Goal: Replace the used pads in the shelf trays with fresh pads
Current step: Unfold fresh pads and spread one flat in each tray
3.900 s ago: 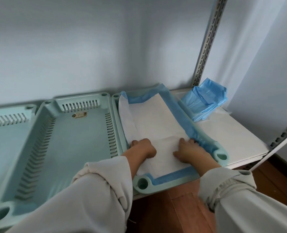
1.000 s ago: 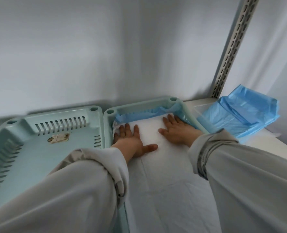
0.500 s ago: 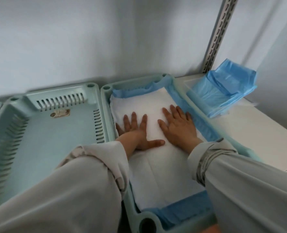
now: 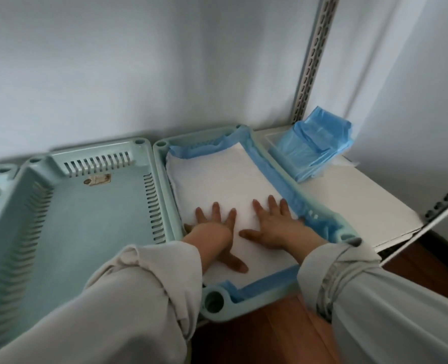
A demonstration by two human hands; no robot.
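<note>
A pale wall backs a white shelf [image 4: 349, 203] with slotted metal uprights, and wooden floor shows below its front edge. In the last second my hands slide from the far end of the tray back toward the near end, flattening as they come; I judge the fresh pad [image 4: 217, 177] is now smoothed and seated, so this tray is about finished. The left hand [image 4: 215, 232] and the right hand [image 4: 275, 224] both lie flat on the pad, fingers straight and spread apart, gripping nothing.

The pad fills the right tray [image 4: 216, 304]: a soft, quilted white middle with a thin, crinkly blue plastic border that rides up the tray walls and bunches at the far corner. The tray is smooth mint-green plastic with round holes at its corners. Just beside it on the left, the middle tray [image 4: 86, 219] holds no pad and shows slotted walls and a small sticker. A folded stack of blue pads [image 4: 315, 151] sits at the shelf's far right corner.
</note>
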